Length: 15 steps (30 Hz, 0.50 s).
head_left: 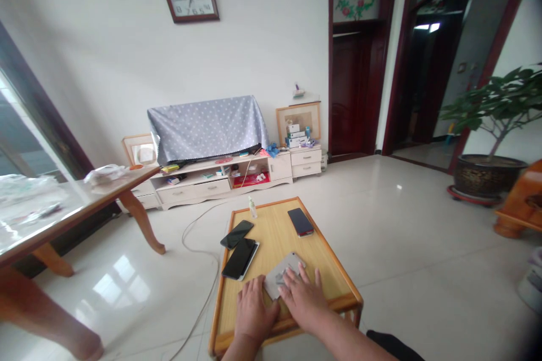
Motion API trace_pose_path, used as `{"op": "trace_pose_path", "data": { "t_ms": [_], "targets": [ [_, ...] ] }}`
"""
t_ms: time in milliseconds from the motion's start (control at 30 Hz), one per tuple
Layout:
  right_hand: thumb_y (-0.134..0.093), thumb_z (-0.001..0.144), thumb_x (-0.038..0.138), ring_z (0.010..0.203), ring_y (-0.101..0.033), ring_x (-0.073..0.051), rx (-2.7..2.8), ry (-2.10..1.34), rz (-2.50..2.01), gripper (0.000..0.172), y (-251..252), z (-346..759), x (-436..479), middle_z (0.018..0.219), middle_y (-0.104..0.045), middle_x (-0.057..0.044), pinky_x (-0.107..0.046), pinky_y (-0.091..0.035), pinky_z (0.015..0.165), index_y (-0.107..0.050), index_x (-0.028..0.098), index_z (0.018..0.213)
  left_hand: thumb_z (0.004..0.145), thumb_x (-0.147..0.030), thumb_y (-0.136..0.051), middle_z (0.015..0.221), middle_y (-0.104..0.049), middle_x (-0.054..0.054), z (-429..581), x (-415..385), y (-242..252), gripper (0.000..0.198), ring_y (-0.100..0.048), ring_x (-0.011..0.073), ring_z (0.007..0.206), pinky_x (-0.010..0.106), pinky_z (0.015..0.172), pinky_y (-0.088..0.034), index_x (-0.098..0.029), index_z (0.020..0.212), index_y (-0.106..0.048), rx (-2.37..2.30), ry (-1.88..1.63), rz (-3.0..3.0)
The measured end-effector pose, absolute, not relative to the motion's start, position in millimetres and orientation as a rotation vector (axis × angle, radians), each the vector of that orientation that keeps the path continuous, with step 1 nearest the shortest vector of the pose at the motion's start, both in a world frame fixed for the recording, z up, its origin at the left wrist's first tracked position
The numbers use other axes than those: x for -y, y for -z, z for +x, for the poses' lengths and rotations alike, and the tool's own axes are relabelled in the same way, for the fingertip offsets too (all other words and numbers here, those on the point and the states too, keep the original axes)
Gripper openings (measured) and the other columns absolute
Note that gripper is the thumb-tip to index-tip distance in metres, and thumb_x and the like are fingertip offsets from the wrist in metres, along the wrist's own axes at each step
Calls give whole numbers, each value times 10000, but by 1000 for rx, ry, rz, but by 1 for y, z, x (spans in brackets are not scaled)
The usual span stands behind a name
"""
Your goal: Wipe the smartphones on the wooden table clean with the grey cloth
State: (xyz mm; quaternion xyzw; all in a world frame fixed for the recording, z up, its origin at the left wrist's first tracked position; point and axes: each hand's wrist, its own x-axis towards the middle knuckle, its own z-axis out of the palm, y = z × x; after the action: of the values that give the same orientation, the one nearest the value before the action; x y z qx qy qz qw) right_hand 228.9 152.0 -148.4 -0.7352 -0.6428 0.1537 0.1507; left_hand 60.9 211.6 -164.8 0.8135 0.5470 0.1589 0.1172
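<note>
A silver tablet (271,289) lies flat on the small wooden table (271,225), a small dark dot near its far corner. My left hand (255,309) holds its near left corner, fingers bent along the edge and the thumb by the near side. Across the tablet's face rests my right hand (304,294), fingers spread and pointing away from me. A greyish patch shows by the right fingertips; I cannot tell whether it is a wipe or a reflection. Left of the tablet lie a black phone (239,258) atop a white-edged device and another dark phone (237,234).
A dark phone (300,221) lies on something at the table's far right. A small clear bottle (253,207) stands at the far edge. A cable (199,248) runs over the floor. A larger table (84,197) stands left, a potted plant (486,172) right, a white cabinet (199,192) ahead.
</note>
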Motion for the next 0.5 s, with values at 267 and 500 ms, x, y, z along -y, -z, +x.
{"op": "trace_pose_path", "data": {
  "t_ms": [267, 500],
  "targets": [
    [-113, 1028, 565, 1522, -96, -317, 1866, -408, -2087, 611, 153, 221, -152, 1573, -395, 7, -661, 62, 1163, -451, 343, 1487, 769, -335, -568, 1322, -602, 85, 59, -211, 165, 531, -474, 250, 1275, 361, 1055, -292, -221, 1285, -512, -1588, -463, 2367],
    [-92, 1024, 578, 1524, -70, -320, 1770, -426, -2205, 629, 149, 230, -152, 1587, -371, 14, -676, 67, 1152, -450, 344, 1486, 780, -384, -599, 1261, -638, 74, 61, -204, 150, 494, -500, 255, 1239, 368, 1027, -315, -229, 1246, -546, -1582, -474, 2362]
  ]
}}
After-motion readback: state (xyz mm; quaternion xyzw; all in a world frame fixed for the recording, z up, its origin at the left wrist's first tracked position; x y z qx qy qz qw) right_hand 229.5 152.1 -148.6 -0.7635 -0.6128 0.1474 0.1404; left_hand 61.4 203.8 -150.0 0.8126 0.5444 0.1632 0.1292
